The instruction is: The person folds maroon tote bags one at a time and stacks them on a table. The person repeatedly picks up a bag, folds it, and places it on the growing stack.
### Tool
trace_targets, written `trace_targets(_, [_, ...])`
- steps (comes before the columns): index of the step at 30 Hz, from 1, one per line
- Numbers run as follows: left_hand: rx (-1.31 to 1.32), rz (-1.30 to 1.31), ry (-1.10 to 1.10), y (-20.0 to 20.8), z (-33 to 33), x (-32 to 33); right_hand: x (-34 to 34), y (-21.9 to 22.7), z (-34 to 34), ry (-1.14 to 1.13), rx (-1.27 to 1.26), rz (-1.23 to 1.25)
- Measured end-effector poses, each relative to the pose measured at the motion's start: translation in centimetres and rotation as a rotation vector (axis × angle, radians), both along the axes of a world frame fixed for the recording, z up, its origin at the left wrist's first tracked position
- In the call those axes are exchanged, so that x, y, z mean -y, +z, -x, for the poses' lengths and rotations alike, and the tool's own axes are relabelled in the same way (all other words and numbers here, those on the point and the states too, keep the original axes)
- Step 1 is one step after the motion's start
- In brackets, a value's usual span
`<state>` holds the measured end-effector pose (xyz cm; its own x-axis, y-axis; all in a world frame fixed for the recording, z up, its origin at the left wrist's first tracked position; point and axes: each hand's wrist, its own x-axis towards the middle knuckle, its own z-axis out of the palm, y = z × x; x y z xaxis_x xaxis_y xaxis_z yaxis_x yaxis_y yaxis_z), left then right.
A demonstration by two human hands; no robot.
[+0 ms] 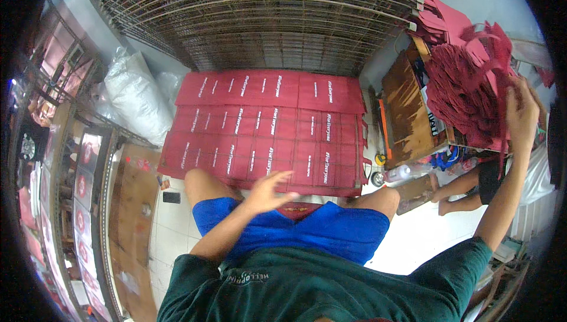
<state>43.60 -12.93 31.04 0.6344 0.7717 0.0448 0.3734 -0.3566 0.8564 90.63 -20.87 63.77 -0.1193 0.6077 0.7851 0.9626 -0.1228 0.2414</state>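
Torso: dark green shirt (pixel 331 286) fills the lower edge, closest to the lens, with blue shorts (pixel 331 227) and two bare knees just beyond.
Left hand: left hand (pixel 269 191) hovers over the lap, fingers spread loosely and pointing right, holding nothing; it hangs just above the near edge of the red sheets.
Right hand: right hand (pixel 522 115) is raised high at the right, fingers curled into the stack of dark red pieces (pixel 466 92); whether it grips one piece or several I cannot tell.
Red sheets: red printed sheets (pixel 269 130) lie flat on the floor ahead of the knees, in three overlapping rows, each with white lettering running lengthwise.
Small red piece: one more red piece (pixel 298 210) rests on the lap between the thighs, partly covered by the left wrist.
Wire racks: stacked wire mesh racks (pixel 260 15) rise behind the sheets and close off the far side.
Wooden board: brown wooden board (pixel 407 109) leans at the right, between the sheets and the stack, under the hanging pieces.
White sacks: plastic sacks (pixel 133 92) sit at the left of the sheets, against the wall.
Bottle: clear plastic bottle (pixel 398 172) lies on the floor near the right knee, beside a small roll.
Another person: a bare arm and foot (pixel 460 195) of someone else show low at the right, below the stack.
Shelf: metal shelf (pixel 77 162) with printed cards runs down the left rim.
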Motion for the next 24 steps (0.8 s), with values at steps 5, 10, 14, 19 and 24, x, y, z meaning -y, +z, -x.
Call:
trace_targets(5, [0.423, 0.116, -0.325, 8.6, -9.2, 3.7, 0.2, -6.5, 16.3, 0.259, -0.343, 0.444])
trace_targets(10, [0.437, -0.02, -0.307, 9.0, -11.9, 4.3, -0.7, -14.6, 25.2, 0.438, -0.334, 0.626])
trace_targets(14, [0.257, 0.136, 0.034, 8.2, -9.0, 3.7, -2.0, -16.8, 29.1, 0.472, -0.432, 0.624])
trace_targets(19, [0.776, 0.42, 0.466, 5.1, -3.5, 1.9, -2.2, -17.0, 26.6, 0.492, -1.235, 0.389])
trace_targets(24, [1.158, 0.69, 0.754, 4.3, 2.5, -0.4, -1.2, -34.6, 20.7, -0.011, -1.92, 0.631])
